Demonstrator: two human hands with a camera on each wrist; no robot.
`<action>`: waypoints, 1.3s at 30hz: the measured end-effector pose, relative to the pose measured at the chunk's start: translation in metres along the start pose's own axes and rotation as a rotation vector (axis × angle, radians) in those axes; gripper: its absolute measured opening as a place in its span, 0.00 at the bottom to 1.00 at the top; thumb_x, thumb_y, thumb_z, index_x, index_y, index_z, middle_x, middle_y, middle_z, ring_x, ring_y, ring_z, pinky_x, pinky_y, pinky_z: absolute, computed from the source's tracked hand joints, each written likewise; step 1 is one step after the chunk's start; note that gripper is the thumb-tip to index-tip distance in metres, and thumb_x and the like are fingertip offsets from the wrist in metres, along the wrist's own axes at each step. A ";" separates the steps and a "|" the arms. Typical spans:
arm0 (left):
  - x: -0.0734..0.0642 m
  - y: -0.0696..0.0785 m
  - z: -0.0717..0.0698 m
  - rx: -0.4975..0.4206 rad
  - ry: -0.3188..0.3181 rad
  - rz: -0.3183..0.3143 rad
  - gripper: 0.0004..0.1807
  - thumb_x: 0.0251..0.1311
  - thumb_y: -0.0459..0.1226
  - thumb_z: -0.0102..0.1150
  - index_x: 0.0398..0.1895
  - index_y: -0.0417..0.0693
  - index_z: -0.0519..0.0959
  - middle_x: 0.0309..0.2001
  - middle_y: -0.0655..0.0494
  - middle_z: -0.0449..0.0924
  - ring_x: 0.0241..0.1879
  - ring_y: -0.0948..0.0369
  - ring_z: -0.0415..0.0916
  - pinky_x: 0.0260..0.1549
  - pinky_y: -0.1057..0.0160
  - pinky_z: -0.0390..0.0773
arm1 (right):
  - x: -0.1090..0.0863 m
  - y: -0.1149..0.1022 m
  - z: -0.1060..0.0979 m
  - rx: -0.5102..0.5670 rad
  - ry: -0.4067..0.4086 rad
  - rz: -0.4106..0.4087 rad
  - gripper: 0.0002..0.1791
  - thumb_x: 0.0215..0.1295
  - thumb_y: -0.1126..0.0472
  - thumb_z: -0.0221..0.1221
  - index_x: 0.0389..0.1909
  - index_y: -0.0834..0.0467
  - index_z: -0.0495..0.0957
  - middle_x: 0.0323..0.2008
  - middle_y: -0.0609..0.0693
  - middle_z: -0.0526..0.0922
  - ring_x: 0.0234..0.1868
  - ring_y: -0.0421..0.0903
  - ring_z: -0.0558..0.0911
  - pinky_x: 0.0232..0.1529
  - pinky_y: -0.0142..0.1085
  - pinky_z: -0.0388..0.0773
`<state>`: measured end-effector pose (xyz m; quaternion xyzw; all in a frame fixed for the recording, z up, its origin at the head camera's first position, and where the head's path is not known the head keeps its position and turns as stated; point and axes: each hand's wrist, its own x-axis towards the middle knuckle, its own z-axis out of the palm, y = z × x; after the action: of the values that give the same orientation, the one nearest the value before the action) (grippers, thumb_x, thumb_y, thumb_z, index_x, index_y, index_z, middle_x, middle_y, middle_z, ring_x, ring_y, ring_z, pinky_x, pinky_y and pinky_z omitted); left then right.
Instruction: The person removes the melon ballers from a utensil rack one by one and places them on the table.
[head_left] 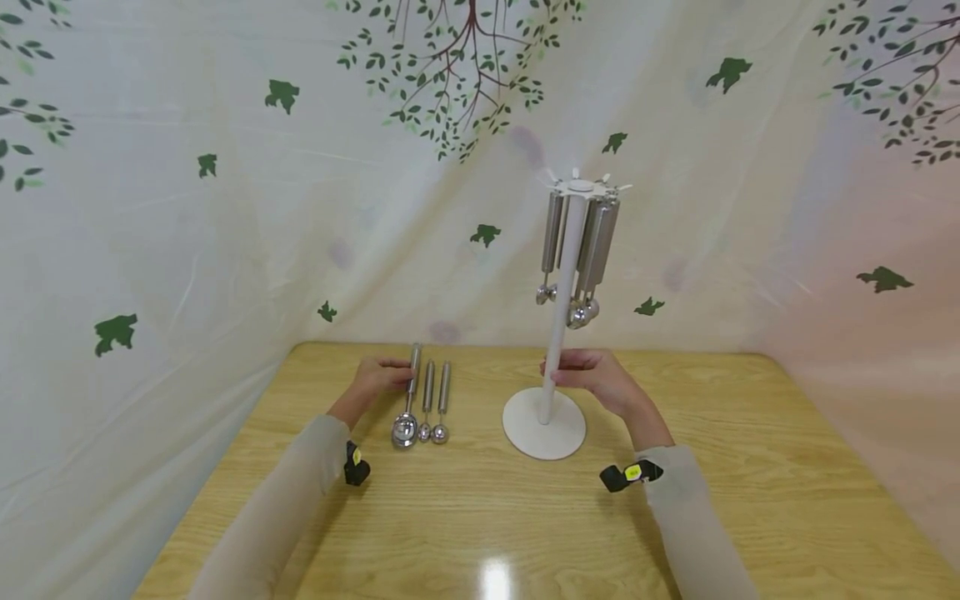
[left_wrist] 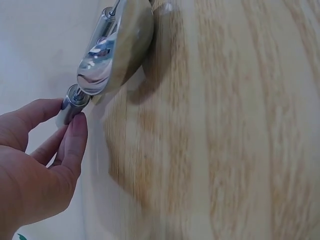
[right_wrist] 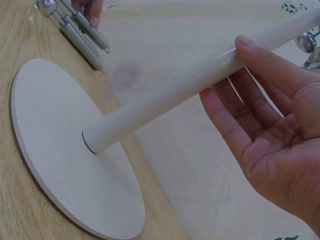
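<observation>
My left hand [head_left: 377, 377] pinches the steel handle of an ice cream scoop [head_left: 405, 430] at the left of the table. In the left wrist view, thumb and fingertips meet around that handle, past the shiny bowl [left_wrist: 132, 45]. Just right of the scoop lie two smaller steel scoops [head_left: 428, 390] with round heads, side by side. My right hand [head_left: 606, 385] holds the white pole [head_left: 564, 308] of an upright stand, thumb on one side and fingers on the other. Its round base [head_left: 543, 443] rests on the table. Several steel utensils [head_left: 597, 250] hang from its hooked top.
The wooden table [head_left: 465, 500] ends at the back against a pale curtain [head_left: 420, 250] with printed leaves and birds. The stand's hooks [head_left: 577, 185] rise well above the table, with hanging tools around the pole's upper part.
</observation>
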<state>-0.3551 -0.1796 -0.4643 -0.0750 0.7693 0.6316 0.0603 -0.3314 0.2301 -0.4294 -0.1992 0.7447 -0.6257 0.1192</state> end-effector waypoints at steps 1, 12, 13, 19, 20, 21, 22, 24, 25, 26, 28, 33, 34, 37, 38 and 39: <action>0.000 0.000 0.001 0.012 0.000 0.001 0.21 0.63 0.27 0.66 0.57 0.24 0.77 0.55 0.31 0.82 0.40 0.58 0.87 0.51 0.60 0.87 | 0.000 0.000 0.000 -0.001 0.001 -0.002 0.22 0.65 0.63 0.68 0.58 0.67 0.80 0.47 0.46 0.90 0.52 0.43 0.87 0.60 0.39 0.82; 0.001 -0.005 0.006 0.096 0.013 -0.004 0.19 0.61 0.25 0.66 0.54 0.24 0.79 0.53 0.29 0.83 0.40 0.55 0.88 0.46 0.61 0.88 | -0.001 0.002 0.000 0.007 -0.008 -0.012 0.22 0.65 0.63 0.68 0.58 0.67 0.80 0.47 0.45 0.90 0.53 0.43 0.87 0.61 0.39 0.81; 0.001 -0.005 0.007 0.102 0.011 -0.004 0.19 0.61 0.26 0.66 0.54 0.24 0.79 0.53 0.29 0.83 0.40 0.55 0.88 0.46 0.62 0.88 | -0.001 0.002 0.000 0.007 -0.007 -0.012 0.22 0.65 0.63 0.68 0.58 0.67 0.80 0.47 0.45 0.90 0.53 0.43 0.87 0.61 0.39 0.81; 0.001 -0.004 0.009 0.138 -0.002 -0.007 0.19 0.62 0.27 0.65 0.54 0.24 0.79 0.54 0.29 0.82 0.40 0.56 0.88 0.46 0.62 0.88 | -0.002 0.003 -0.001 0.014 -0.011 -0.018 0.22 0.66 0.65 0.67 0.58 0.69 0.79 0.47 0.46 0.90 0.53 0.42 0.87 0.60 0.37 0.82; 0.001 -0.003 0.009 0.146 -0.001 -0.005 0.19 0.62 0.27 0.65 0.54 0.24 0.79 0.54 0.29 0.82 0.41 0.55 0.88 0.46 0.62 0.88 | -0.002 0.004 -0.001 0.017 -0.010 -0.018 0.22 0.66 0.65 0.67 0.58 0.69 0.79 0.47 0.46 0.90 0.52 0.42 0.87 0.59 0.37 0.82; 0.000 -0.002 0.009 0.158 0.000 -0.004 0.19 0.62 0.27 0.65 0.54 0.25 0.79 0.54 0.30 0.82 0.41 0.55 0.88 0.46 0.62 0.88 | -0.002 0.003 -0.001 0.020 -0.009 -0.018 0.22 0.66 0.65 0.67 0.58 0.68 0.79 0.47 0.45 0.90 0.52 0.42 0.87 0.59 0.36 0.82; -0.001 -0.002 0.009 0.169 -0.002 0.002 0.19 0.63 0.27 0.65 0.54 0.24 0.79 0.54 0.30 0.82 0.42 0.54 0.88 0.46 0.62 0.88 | -0.002 0.003 -0.001 0.022 -0.010 -0.020 0.22 0.66 0.65 0.67 0.59 0.69 0.79 0.47 0.45 0.90 0.52 0.42 0.87 0.58 0.35 0.82; -0.002 -0.001 0.010 0.184 -0.007 0.014 0.19 0.63 0.28 0.65 0.54 0.24 0.79 0.54 0.29 0.82 0.42 0.53 0.88 0.46 0.61 0.88 | -0.002 0.003 0.000 0.029 -0.011 -0.023 0.22 0.66 0.65 0.67 0.59 0.69 0.79 0.46 0.45 0.90 0.51 0.42 0.87 0.57 0.35 0.83; -0.003 0.000 0.009 0.191 -0.010 0.020 0.19 0.63 0.28 0.65 0.54 0.24 0.79 0.53 0.29 0.82 0.42 0.54 0.88 0.46 0.61 0.88 | -0.002 0.003 0.000 0.034 -0.011 -0.024 0.22 0.66 0.65 0.67 0.59 0.69 0.79 0.46 0.45 0.90 0.51 0.42 0.88 0.57 0.35 0.84; -0.004 0.000 0.009 0.196 -0.013 0.023 0.19 0.63 0.28 0.65 0.54 0.24 0.79 0.53 0.30 0.83 0.41 0.54 0.88 0.45 0.62 0.89 | -0.002 0.003 0.000 0.038 -0.013 -0.027 0.22 0.66 0.65 0.67 0.59 0.69 0.79 0.47 0.46 0.90 0.51 0.42 0.88 0.56 0.35 0.84; -0.004 0.000 0.008 0.208 -0.026 0.043 0.19 0.63 0.28 0.65 0.54 0.23 0.79 0.51 0.29 0.83 0.38 0.56 0.88 0.42 0.62 0.89 | -0.002 0.003 0.000 0.045 -0.022 -0.038 0.23 0.66 0.66 0.66 0.60 0.71 0.77 0.48 0.48 0.90 0.50 0.42 0.88 0.55 0.35 0.85; -0.003 -0.002 0.004 0.198 -0.053 0.061 0.19 0.63 0.27 0.64 0.55 0.22 0.78 0.50 0.28 0.83 0.31 0.62 0.85 0.38 0.64 0.89 | -0.002 0.002 0.000 0.052 -0.039 -0.068 0.24 0.66 0.66 0.66 0.60 0.73 0.76 0.49 0.51 0.90 0.50 0.42 0.88 0.55 0.35 0.85; -0.002 -0.003 0.004 0.189 -0.060 0.061 0.20 0.63 0.27 0.64 0.56 0.22 0.77 0.50 0.28 0.83 0.31 0.63 0.85 0.38 0.64 0.89 | -0.002 0.002 0.000 0.051 -0.039 -0.069 0.23 0.66 0.66 0.66 0.60 0.72 0.77 0.48 0.50 0.90 0.50 0.42 0.88 0.55 0.35 0.85; -0.001 -0.005 0.003 0.160 -0.076 0.054 0.21 0.64 0.27 0.63 0.58 0.22 0.76 0.52 0.27 0.82 0.31 0.64 0.84 0.39 0.64 0.89 | -0.002 0.001 0.001 0.053 -0.045 -0.069 0.23 0.66 0.66 0.66 0.60 0.71 0.77 0.47 0.47 0.90 0.51 0.42 0.88 0.56 0.36 0.85; -0.001 -0.006 0.002 0.154 -0.081 0.056 0.21 0.65 0.27 0.63 0.58 0.21 0.75 0.52 0.26 0.82 0.31 0.64 0.84 0.39 0.64 0.89 | -0.002 0.000 0.001 0.054 -0.043 -0.066 0.23 0.66 0.66 0.66 0.60 0.71 0.78 0.47 0.46 0.90 0.51 0.42 0.88 0.56 0.36 0.85; -0.001 -0.006 0.002 0.150 -0.086 0.058 0.22 0.65 0.27 0.62 0.59 0.21 0.75 0.52 0.26 0.82 0.31 0.64 0.84 0.39 0.64 0.89 | -0.003 0.000 0.001 0.056 -0.041 -0.063 0.23 0.66 0.66 0.66 0.59 0.71 0.78 0.47 0.45 0.90 0.51 0.42 0.88 0.56 0.36 0.85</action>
<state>-0.3533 -0.1786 -0.4703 -0.0208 0.8129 0.5764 0.0802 -0.3288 0.2306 -0.4292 -0.2319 0.7175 -0.6457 0.1200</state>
